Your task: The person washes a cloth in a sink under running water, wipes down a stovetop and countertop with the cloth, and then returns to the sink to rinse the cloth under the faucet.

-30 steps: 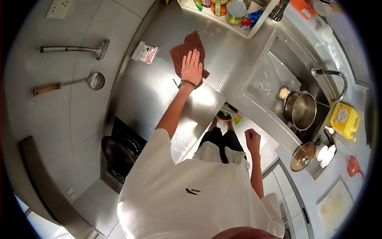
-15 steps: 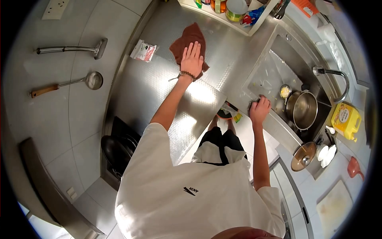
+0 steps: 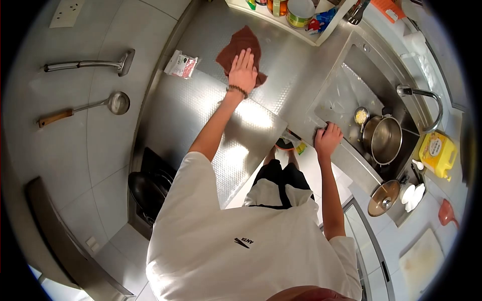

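My left hand (image 3: pixel 242 74) lies flat on a crumpled brown cloth (image 3: pixel 240 42), fingers stretched out and palm down. Under the cloth is the shiny, textured metal countertop (image 3: pixel 186 108). To the left of that hand sits a small white and pink packet (image 3: pixel 181 64). At the front edge of the sink counter, my right hand (image 3: pixel 329 139) is curled with bent fingers. Something dark shows beside its thumb, too hidden to name. Beyond that hand, the sink (image 3: pixel 351 83) holds a metal pot (image 3: pixel 385 140) and a small strainer or ladle (image 3: pixel 361 115) with yellowish bits.
A shelf (image 3: pixel 281 22) with cans and jars stands at the back. The faucet (image 3: pixel 427 93), a yellow jug (image 3: pixel 438 153) and a glass lid (image 3: pixel 384 198) are on the right. Black pans (image 3: pixel 148 190) sit at left; a ladle (image 3: pixel 118 103) hangs on the wall.
My left hand and the cloth have shifted slightly forward and to the right, and the cloth's lower edge is gathered closer. My right hand stays at the sink counter edge.
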Demonstrator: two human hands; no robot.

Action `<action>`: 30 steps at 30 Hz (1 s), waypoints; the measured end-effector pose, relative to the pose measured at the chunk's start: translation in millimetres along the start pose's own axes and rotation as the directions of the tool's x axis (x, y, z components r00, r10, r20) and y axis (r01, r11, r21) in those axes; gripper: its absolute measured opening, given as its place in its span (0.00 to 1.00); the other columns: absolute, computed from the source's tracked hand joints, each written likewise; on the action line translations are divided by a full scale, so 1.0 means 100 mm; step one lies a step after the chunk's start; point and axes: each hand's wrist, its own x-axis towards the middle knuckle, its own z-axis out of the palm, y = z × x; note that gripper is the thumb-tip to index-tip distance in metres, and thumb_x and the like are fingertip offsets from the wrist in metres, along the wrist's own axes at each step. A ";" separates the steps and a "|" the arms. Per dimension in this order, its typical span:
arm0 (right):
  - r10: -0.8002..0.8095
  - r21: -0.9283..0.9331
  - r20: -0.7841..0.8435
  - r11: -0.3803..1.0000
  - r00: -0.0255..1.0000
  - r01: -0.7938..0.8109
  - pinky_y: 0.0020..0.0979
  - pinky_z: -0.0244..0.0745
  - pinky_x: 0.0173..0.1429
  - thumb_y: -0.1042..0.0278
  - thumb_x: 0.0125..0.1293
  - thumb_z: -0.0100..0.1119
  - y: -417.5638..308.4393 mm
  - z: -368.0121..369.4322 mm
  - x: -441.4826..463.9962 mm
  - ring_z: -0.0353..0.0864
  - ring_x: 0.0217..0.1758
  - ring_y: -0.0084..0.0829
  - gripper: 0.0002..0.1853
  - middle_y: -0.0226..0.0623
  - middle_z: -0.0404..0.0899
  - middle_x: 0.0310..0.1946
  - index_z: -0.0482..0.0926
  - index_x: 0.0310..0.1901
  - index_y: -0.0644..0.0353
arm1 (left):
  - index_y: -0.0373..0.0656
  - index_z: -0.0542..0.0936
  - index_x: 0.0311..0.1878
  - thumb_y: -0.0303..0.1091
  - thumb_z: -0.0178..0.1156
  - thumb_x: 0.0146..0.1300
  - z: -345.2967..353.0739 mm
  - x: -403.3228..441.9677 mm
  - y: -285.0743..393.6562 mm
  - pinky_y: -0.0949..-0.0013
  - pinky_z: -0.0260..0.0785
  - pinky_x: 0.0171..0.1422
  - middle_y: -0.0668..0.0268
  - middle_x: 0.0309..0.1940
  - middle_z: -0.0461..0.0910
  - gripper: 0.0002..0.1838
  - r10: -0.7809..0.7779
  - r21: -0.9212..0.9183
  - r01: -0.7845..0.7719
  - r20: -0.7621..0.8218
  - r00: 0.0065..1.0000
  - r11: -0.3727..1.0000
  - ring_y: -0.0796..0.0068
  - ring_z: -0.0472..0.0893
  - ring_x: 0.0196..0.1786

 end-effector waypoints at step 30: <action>0.004 -0.031 -0.029 1.000 1.000 -0.005 0.44 0.62 0.54 0.64 0.54 0.52 0.00 0.00 0.00 0.71 0.44 0.46 0.14 0.45 0.73 0.36 0.75 0.40 0.63 | 0.30 0.67 0.66 0.33 0.55 0.63 0.00 0.00 0.03 0.56 0.53 0.78 0.51 0.72 0.61 0.29 -0.004 0.010 0.004 -0.009 1.000 1.000 0.55 0.61 0.74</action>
